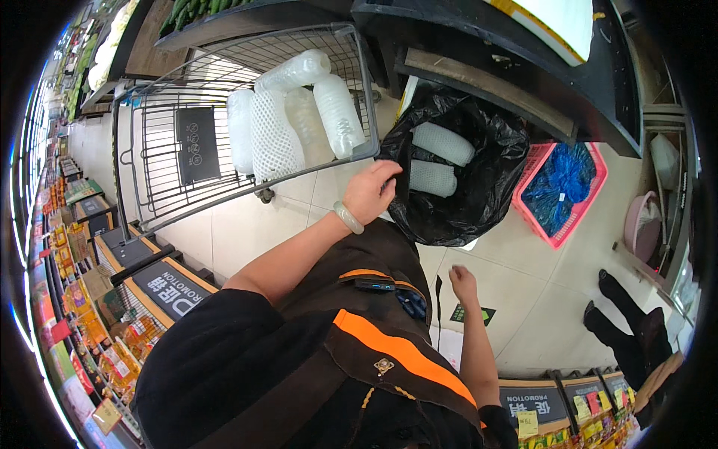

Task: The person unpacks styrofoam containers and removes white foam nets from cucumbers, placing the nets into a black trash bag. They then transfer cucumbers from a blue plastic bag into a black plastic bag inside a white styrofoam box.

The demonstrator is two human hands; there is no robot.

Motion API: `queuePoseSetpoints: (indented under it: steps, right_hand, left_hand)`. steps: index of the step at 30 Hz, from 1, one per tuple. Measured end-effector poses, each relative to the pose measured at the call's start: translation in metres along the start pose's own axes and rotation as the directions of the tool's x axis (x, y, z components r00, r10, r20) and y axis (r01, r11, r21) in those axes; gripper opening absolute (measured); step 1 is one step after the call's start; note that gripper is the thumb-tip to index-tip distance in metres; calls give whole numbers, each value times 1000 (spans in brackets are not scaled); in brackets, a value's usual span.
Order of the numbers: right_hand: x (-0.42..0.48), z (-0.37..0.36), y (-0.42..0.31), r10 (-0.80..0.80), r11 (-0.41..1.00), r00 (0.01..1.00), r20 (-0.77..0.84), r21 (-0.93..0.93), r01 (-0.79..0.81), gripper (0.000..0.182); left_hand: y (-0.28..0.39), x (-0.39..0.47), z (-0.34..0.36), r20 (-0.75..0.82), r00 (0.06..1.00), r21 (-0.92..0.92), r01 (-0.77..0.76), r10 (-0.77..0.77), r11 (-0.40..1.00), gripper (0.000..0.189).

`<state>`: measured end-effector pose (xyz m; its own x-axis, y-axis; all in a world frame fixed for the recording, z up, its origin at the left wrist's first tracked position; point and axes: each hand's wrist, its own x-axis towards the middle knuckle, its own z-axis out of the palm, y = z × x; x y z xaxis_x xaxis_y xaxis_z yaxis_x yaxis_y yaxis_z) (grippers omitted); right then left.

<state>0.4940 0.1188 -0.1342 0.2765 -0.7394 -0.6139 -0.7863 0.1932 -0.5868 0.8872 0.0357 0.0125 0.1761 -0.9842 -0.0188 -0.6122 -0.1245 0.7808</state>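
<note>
My left hand (371, 189), with a pale bangle on the wrist, is at the near left rim of a black plastic bag (465, 224). Its fingers curl by the film; whether they pinch it is unclear. Two white foam-net bundles (443, 143) lie inside the open bag. To the left, a wire shopping cart (241, 192) holds several long white packs, among them a foam-net bundle (275, 134) and a wrapped clear plastic stack (338, 115). My right hand (463, 285) hangs by my side, fingers curled, with nothing visible in it.
A pink plastic basket (597, 168) with a blue plastic bag (564, 179) stands right of the black bag. A dark display stand (505, 56) overhangs both. Shelves of bottles (84, 303) line the left. Another person's legs (628, 320) are at the right.
</note>
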Motion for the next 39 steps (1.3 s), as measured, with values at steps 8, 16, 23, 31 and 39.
queuePoseSetpoints:
  steps: [8,16,23,31,39]
  right_hand:
    - [-159,7,45,405,892,913,-53,243,-381,30]
    - [-255,47,46,468,820,881,-69,406,-404,34]
    - [-246,-47,107,316,922,946,-71,257,-289,33]
    - [-254,-164,272,289,956,886,-362,151,-250,28]
    - [-159,-285,304,175,984,944,-278,53,-167,24]
  left_hand:
    - [-63,28,-6,-106,983,465,181,-149,867,48]
    - [-56,28,3,-19,981,590,165,-191,790,49]
    - [-62,30,12,-84,957,734,248,-278,632,45]
    - [-32,-43,158,-210,910,554,412,-357,723,58]
    - [119,-74,297,301,908,199,240,-292,950,36]
